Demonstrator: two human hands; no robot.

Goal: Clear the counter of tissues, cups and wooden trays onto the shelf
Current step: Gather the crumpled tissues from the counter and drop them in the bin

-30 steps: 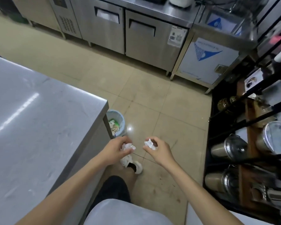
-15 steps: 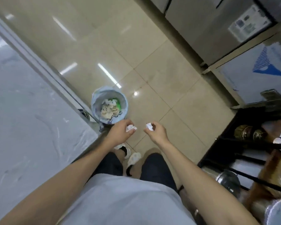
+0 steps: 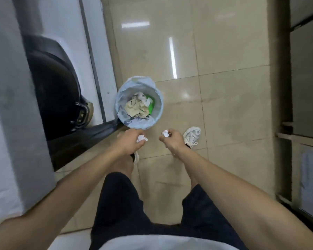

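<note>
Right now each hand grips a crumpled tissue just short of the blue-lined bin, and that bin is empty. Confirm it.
Not quite. The head view shows the blue-lined bin already holds crumpled paper and something green, so it is not empty. The rest holds: the left hand and right hand each grip a crumpled tissue, left and right, just short of it.

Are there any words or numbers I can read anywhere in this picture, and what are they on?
None: no word, number or sign can be read.
Green packet in the bin: no print legible, blurred.
Crumpled tissues, one in the left hand, one in the right hand: plain white.
White shoe: no mark legible.
</note>
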